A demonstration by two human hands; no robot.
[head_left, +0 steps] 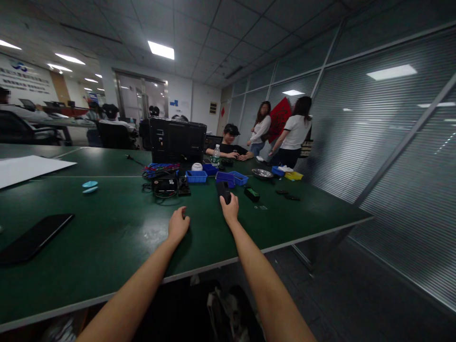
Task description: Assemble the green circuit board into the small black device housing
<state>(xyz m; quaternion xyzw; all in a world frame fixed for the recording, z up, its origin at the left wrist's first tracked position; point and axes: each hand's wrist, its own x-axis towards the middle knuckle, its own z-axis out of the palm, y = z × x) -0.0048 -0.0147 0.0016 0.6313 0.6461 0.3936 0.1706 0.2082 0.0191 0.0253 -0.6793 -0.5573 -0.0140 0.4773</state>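
My right hand (231, 208) is closed round a small black box-like object (223, 190), held tilted above the green table (131, 228); its exact kind I cannot make out. On the table rests my left hand (178, 225), with nothing in it, its fingers loosely bent and the thumb apart. Just past the held object stands a dark blue bin (225, 179), and a lighter blue bin (239, 178) is beside it. To the right of my right hand lies a black box with a green top (251, 194). Small clear pieces (263, 207) lie nearer me.
Black electronics with cables (165, 186), a blue tray (196, 176), a white ball (196, 166), and a bottle (216, 155) stand before a monitor (178, 140). A metal dish (262, 174) and yellow tray (293, 175) are right. A black slab (35, 237) lies left. People are beyond.
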